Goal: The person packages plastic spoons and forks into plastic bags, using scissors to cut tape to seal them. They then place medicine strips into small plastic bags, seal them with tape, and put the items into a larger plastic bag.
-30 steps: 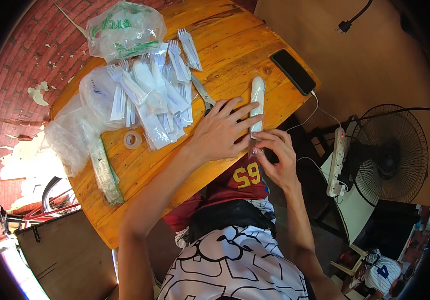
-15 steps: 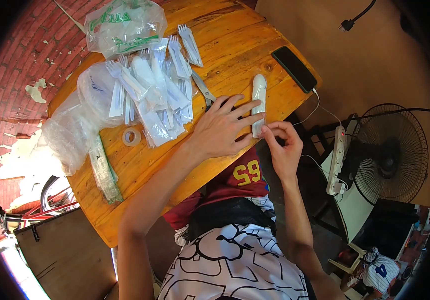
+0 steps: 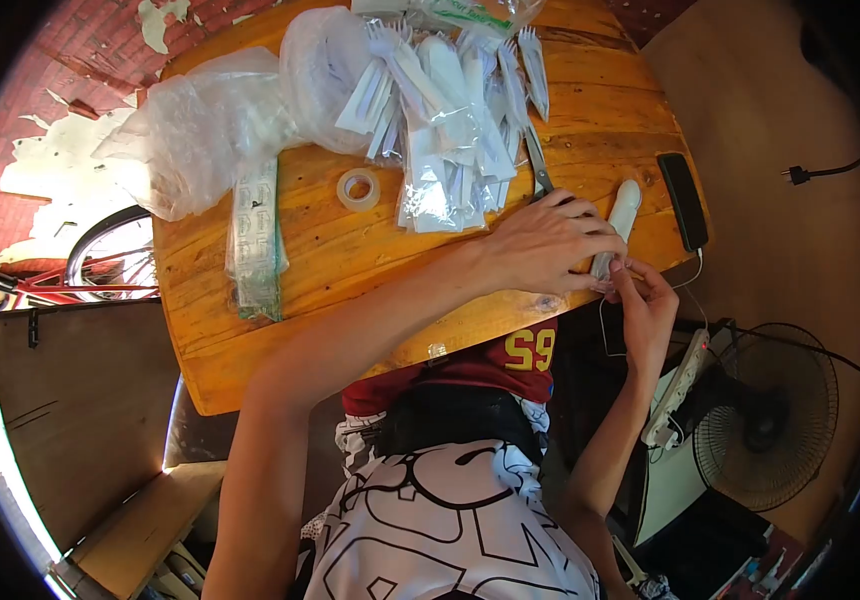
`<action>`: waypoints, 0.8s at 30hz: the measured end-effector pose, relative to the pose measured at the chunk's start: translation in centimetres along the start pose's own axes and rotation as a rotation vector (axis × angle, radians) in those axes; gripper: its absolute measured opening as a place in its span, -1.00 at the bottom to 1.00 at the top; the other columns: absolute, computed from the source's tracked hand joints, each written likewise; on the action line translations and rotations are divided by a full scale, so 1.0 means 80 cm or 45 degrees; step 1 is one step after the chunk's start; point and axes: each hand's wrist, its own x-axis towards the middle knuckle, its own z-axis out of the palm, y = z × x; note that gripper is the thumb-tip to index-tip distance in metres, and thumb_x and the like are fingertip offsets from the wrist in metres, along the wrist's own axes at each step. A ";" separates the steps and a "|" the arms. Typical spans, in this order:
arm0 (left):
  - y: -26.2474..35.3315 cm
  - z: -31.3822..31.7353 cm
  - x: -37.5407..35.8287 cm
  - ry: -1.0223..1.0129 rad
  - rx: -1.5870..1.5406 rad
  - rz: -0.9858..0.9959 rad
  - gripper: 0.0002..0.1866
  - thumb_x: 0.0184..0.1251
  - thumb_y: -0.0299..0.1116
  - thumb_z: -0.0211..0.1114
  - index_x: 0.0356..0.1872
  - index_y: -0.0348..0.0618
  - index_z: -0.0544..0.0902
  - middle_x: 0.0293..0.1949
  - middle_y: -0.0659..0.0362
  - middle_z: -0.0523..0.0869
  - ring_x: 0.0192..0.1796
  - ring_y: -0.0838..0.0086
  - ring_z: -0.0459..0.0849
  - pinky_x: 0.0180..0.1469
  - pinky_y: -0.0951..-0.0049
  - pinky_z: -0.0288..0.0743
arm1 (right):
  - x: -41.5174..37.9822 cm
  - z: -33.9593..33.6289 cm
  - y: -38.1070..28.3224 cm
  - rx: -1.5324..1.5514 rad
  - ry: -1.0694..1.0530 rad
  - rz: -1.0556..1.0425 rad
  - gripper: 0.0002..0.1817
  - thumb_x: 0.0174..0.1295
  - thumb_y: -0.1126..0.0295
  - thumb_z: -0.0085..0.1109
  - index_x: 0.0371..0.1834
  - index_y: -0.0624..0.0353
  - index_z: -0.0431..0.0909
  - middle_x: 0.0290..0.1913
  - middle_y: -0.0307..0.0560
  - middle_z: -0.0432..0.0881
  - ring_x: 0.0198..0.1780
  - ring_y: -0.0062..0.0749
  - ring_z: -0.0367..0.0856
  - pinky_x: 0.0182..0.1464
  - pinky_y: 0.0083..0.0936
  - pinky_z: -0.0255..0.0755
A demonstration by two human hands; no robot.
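Cutlery packet (image 3: 624, 215), white, lies on the wooden table (image 3: 350, 260), right part of the surface, close to the near edge. Long axis slants: rounded end points away from the person and a bit right, other end sits at the near edge. Left hand (image 3: 555, 243): palm down, forearm angled in over the near edge, fingers reaching right across the packet's lower part. Contact there, but can't tell if those fingers grip or just rest. Right hand (image 3: 647, 305): at the near edge, forearm rising from below, thumb and index pinching the packet's near end. Scissors (image 3: 539, 168) just beyond the left hand's knuckles. Phone (image 3: 683, 200) by the right edge, apart from the packet.
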 end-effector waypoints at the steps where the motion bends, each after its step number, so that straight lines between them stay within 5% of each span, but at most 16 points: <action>1: 0.000 -0.002 0.001 -0.004 0.009 -0.002 -0.50 0.41 -0.05 0.54 0.30 0.06 0.72 0.30 0.19 0.78 0.44 0.23 0.62 0.55 0.09 0.36 | 0.002 -0.005 0.004 -0.002 -0.029 -0.013 -0.65 0.56 0.37 0.49 0.20 0.45 0.74 -0.24 -0.08 0.88 -0.24 -0.59 0.76 -0.14 -0.58 0.62; 15: -0.007 0.008 -0.001 0.068 -0.030 -0.001 -0.58 0.32 -0.15 0.55 0.17 0.03 0.77 0.25 0.17 0.78 0.43 0.19 0.62 0.56 0.09 0.35 | 0.005 0.021 0.028 -0.010 0.294 -0.182 -0.80 0.49 0.45 0.54 0.02 0.35 0.75 -0.29 -0.24 0.77 -0.35 -0.73 0.63 -0.29 -0.70 0.49; 19: -0.009 0.014 0.000 0.109 -0.003 0.015 -0.58 0.33 -0.12 0.53 0.17 0.05 0.81 0.26 0.16 0.79 0.44 0.20 0.61 0.56 0.09 0.33 | -0.022 0.028 0.017 -0.227 0.396 -0.244 -0.86 0.52 0.45 0.50 -0.03 0.31 0.76 -0.23 -0.20 0.79 -0.19 -0.55 0.73 -0.13 -0.54 0.59; 22: -0.008 0.012 -0.001 0.085 0.024 0.024 -0.58 0.37 -0.13 0.47 0.24 0.12 0.82 0.28 0.17 0.78 0.45 0.22 0.60 0.57 0.10 0.32 | -0.071 0.052 -0.021 -0.568 0.530 -0.592 -0.91 0.48 0.53 0.49 -0.04 0.26 0.78 -0.10 -0.10 0.79 -0.07 -0.39 0.75 -0.06 -0.47 0.60; 24: -0.009 0.014 -0.002 0.085 0.024 0.040 -0.57 0.38 -0.13 0.46 0.26 0.16 0.82 0.28 0.17 0.77 0.45 0.22 0.59 0.57 0.11 0.32 | -0.117 0.070 -0.039 -0.537 0.225 -0.725 -0.82 0.32 0.64 0.51 -0.07 0.22 0.78 -0.02 -0.05 0.78 0.01 -0.29 0.76 0.02 -0.45 0.62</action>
